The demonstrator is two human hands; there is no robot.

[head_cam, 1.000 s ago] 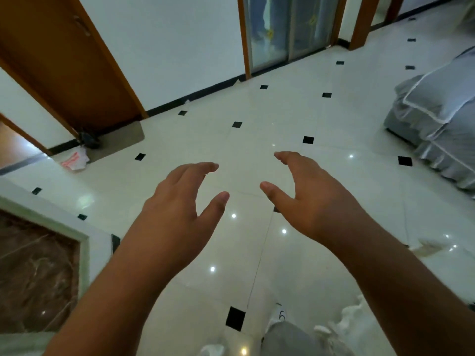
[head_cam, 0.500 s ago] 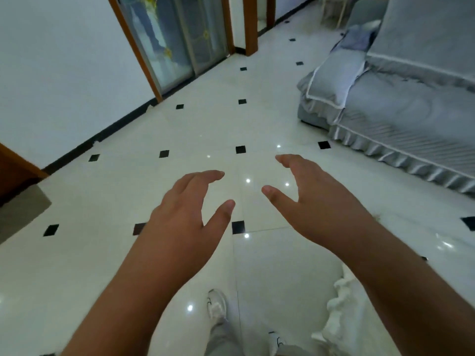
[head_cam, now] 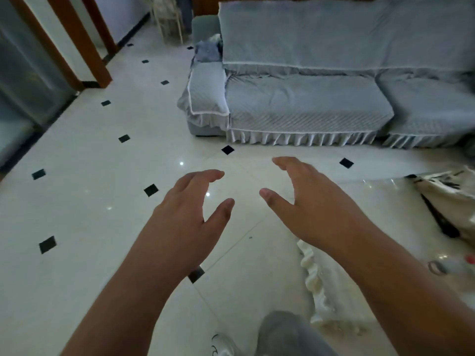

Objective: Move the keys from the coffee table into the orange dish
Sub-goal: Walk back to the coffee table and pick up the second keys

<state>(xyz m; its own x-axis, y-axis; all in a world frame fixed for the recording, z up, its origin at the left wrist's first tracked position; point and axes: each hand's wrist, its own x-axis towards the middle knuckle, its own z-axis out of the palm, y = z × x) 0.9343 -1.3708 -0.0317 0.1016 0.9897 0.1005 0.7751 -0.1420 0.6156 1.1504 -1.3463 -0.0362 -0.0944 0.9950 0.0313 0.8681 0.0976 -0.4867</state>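
Observation:
My left hand [head_cam: 190, 214] and my right hand [head_cam: 311, 204] are held out in front of me over the tiled floor, fingers relaxed and slightly curved, holding nothing. No orange dish is in view. At the right edge a glossy surface [head_cam: 411, 255] with a white frilled cloth [head_cam: 318, 286] hanging at its side carries a small dark ring-shaped object [head_cam: 435, 267]. It is too blurred to tell whether these are the keys.
A grey-covered sofa [head_cam: 308, 106] stands ahead across the white floor with black diamond tiles [head_cam: 77, 201]. A white bag with a black strap [head_cam: 447, 196] lies at the right. Wooden door frames [head_cam: 84, 44] and glass doors are at the left. My leg and shoe [head_cam: 282, 337] show below.
The view has swung to the right: the wooden door and wall have left the frame and the sofa now fills the far side. Both hands keep the same empty pose.

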